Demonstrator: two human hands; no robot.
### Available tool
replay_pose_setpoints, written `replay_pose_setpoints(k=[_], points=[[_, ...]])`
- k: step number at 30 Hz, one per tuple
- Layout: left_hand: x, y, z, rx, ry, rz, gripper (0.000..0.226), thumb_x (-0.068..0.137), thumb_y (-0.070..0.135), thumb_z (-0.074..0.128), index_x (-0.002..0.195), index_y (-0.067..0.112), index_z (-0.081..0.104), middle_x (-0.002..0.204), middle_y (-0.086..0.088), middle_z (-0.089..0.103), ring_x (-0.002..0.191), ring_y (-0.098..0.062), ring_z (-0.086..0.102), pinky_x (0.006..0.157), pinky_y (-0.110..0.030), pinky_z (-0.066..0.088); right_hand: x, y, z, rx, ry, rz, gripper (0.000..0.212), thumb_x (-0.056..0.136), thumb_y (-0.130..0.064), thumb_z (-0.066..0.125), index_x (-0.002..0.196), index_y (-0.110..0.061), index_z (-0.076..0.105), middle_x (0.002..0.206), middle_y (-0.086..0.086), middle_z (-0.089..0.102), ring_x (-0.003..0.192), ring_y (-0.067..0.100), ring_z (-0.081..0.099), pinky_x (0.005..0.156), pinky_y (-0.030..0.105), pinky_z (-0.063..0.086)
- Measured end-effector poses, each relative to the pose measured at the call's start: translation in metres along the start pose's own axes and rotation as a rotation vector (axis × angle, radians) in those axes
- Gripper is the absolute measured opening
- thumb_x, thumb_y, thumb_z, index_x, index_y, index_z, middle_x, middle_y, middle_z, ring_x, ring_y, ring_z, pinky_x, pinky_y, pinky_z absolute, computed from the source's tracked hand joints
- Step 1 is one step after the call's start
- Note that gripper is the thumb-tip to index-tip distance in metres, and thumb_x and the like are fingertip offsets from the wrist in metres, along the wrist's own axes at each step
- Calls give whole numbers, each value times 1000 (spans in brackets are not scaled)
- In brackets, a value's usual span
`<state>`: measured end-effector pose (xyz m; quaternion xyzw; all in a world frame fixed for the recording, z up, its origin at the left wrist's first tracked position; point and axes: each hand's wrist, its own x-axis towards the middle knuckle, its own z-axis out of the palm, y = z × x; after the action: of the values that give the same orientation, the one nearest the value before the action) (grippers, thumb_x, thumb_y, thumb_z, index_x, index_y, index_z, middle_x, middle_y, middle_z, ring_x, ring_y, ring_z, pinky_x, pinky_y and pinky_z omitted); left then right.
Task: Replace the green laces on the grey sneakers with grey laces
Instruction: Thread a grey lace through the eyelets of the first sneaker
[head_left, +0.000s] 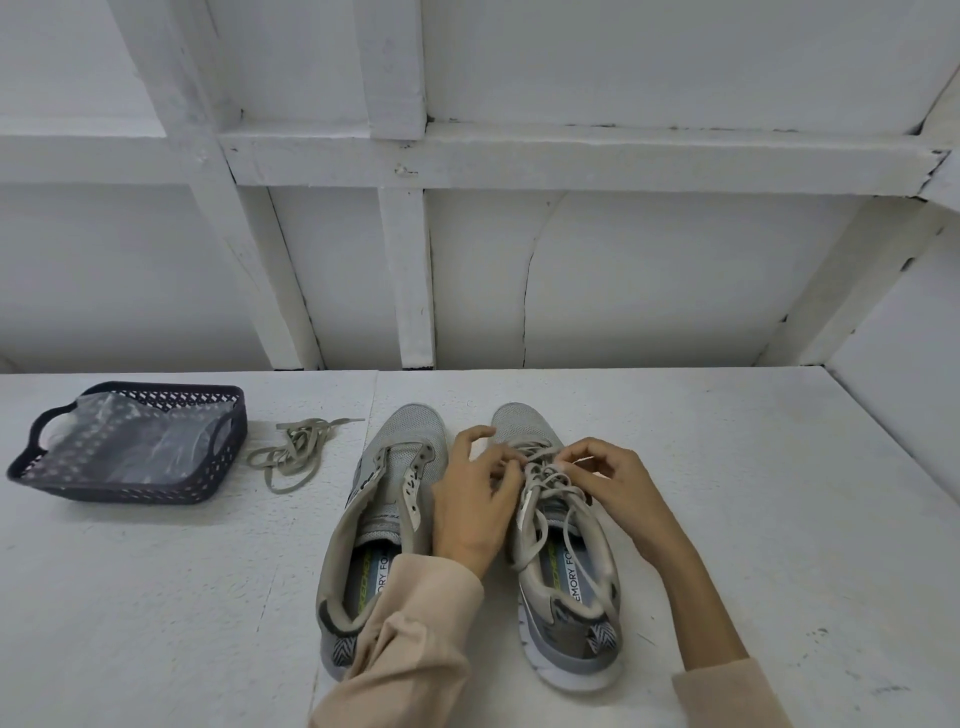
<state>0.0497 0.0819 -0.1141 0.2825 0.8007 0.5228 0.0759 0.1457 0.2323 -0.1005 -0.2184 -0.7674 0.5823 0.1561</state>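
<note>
From my remote seat the white desk (727, 519) fills the lower half of the view, with a white framed wall behind it. On the far left of the desk sits a dark perforated basket (130, 499) with a crumpled clear plastic bag (145, 441) inside.

The two grey sneakers stand side by side near the middle, toes pointing away from me. The left sneaker (400, 457) has bare eyelets and its tongue exposed. The right sneaker (566, 623) carries a threaded lace (545, 499), pale grey as far as I can judge, crossing its eyelets with loose ends trailing over the opening.

Both hands meet over that shoe. The left hand (470, 509), coming out of a beige sleeve (410, 639), curls its fingers onto the threaded lace — the forefinger sticks up free. The right hand (618, 488) pinches the same lace between thumb and forefinger.

A loose lace (291, 457) — greyish-green — lies in a tangle on the desk between the basket and the left sneaker.
</note>
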Motion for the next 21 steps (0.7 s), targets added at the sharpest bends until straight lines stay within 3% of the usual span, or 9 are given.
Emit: replay_pose_setpoints(k=[5, 8, 10, 12, 15, 19, 21], points=[[8, 0, -3, 40, -64, -31, 14, 89, 28, 68, 93, 18, 77, 124, 12, 55, 83, -7, 67, 83, -31, 54, 5, -5, -3, -176, -10, -26, 13, 84, -13, 73, 77, -24, 75, 90, -4, 71, 81, 2, 65, 70, 14, 49], [14, 2, -2, 37, -86, -76, 7, 85, 24, 73, 78, 25, 75, 114, 7, 64, 84, -12, 67, 84, -35, 55, 9, -7, -1, -241, -24, -17, 15, 83, -10, 73, 74, -22, 73, 87, -5, 69, 80, 2, 64, 69, 15, 47], [20, 0, -2, 35, -113, -134, 15, 80, 26, 77, 68, 32, 70, 105, 13, 64, 83, -13, 68, 85, -38, 55, 11, -7, 0, -277, -46, -5, 15, 86, -10, 70, 75, -20, 70, 89, -4, 68, 83, 6, 63, 69, 17, 45], [26, 1, -3, 71, -138, -174, 11, 75, 33, 79, 70, 24, 76, 100, 15, 61, 85, -14, 67, 86, -39, 54, 11, -7, 2, -316, -73, -12, 15, 89, -11, 66, 77, -21, 66, 92, -3, 65, 87, 10, 61, 70, 18, 43], [32, 4, -2, 109, -132, -197, 27, 66, 45, 75, 68, 18, 75, 98, 9, 64, 90, -16, 66, 84, -39, 54, 9, -6, 3, -306, -97, -10, 12, 92, -11, 60, 83, -18, 64, 99, 0, 62, 92, 13, 58, 77, 18, 44], [31, 7, -3, 95, -139, -230, 21, 64, 39, 74, 53, 29, 60, 99, 9, 63, 86, -19, 66, 83, -41, 55, 6, -5, 5, -245, -103, 20, 14, 94, -11, 56, 83, -19, 60, 102, 1, 59, 94, 15, 57, 81, 22, 44], [27, 8, -3, 103, -135, -206, 27, 74, 30, 72, 52, 29, 56, 102, 10, 61, 86, -17, 64, 84, -39, 53, 5, -5, 7, -191, -93, 37, 15, 95, -12, 54, 81, -18, 57, 98, 0, 59, 88, 14, 55, 80, 24, 44]])
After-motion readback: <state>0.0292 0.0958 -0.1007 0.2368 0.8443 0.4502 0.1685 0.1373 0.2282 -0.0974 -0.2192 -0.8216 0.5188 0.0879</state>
